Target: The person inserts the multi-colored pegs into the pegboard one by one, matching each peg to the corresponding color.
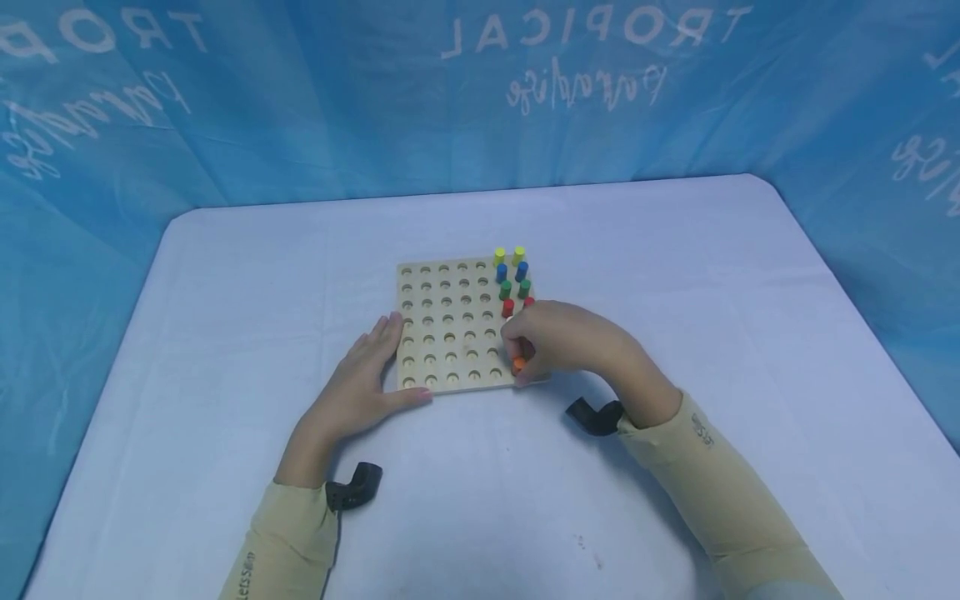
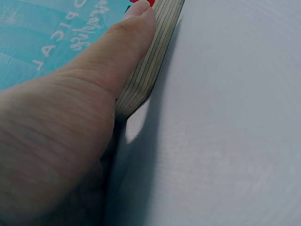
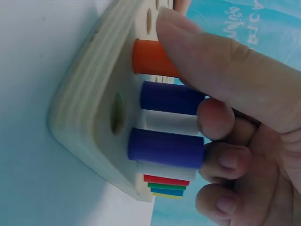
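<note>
A square wooden pegboard [image 1: 450, 325] with rows of holes lies mid-table. Its two right columns hold yellow [image 1: 499, 254], blue [image 1: 521, 270], green [image 1: 506, 288] and red [image 1: 507, 307] pegs. My right hand [image 1: 555, 337] is curled over the board's front right corner, thumb and fingers pinching an orange peg [image 1: 517, 364]. The right wrist view shows the thumb [image 3: 211, 56] lying on the orange peg [image 3: 150, 59], with purple pegs [image 3: 164, 148] and a white peg [image 3: 164, 122] beside it. My left hand [image 1: 360, 375] lies flat at the front left corner, its thumb [image 2: 127, 42] along the board's edge [image 2: 150, 61].
The table [image 1: 675, 275] is covered with a pale cloth, and a blue printed curtain [image 1: 300, 100] closes it in at the back and both sides. Black wrist mounts [image 1: 352, 487] sit on both sleeves. Most of the board's holes on the left stand without pegs.
</note>
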Demonstrator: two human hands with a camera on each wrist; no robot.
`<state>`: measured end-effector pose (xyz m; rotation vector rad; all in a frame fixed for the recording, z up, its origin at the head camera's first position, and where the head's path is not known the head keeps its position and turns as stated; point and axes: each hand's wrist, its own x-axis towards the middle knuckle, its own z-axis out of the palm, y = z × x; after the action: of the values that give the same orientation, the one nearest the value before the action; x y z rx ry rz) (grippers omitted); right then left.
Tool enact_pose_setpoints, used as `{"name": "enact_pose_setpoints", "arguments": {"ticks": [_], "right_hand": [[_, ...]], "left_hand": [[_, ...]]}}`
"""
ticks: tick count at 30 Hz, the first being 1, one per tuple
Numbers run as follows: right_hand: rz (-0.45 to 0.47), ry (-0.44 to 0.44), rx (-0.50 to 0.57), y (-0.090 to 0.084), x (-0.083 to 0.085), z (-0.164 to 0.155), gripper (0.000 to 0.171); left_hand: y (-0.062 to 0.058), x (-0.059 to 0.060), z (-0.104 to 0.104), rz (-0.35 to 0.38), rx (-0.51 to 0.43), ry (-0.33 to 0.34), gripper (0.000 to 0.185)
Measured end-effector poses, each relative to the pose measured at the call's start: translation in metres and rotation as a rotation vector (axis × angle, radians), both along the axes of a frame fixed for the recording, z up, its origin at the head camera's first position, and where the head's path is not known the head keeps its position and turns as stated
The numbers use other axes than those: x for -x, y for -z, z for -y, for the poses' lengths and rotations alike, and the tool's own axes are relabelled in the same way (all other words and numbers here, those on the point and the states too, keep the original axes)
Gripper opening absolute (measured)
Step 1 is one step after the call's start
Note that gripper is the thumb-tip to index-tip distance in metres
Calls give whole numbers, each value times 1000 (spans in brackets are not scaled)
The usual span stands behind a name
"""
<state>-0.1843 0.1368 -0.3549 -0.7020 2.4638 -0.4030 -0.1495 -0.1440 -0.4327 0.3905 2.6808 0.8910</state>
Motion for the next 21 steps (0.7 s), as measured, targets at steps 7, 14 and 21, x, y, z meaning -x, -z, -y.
{"name": "enact_pose_setpoints", "arguments": {"ticks": [7,14,21], "right_hand": [[52,7,102,-9,0,-15,11],[-3,211,99,-33,7,-50,20],[-11,377,-50,-39,10,-74,32]], "left_hand": [[1,0,0,4,11,-2,120],[1,-1,-1,3,9,-7,118],[0,-1,-2,3,6,-8,118]]}}
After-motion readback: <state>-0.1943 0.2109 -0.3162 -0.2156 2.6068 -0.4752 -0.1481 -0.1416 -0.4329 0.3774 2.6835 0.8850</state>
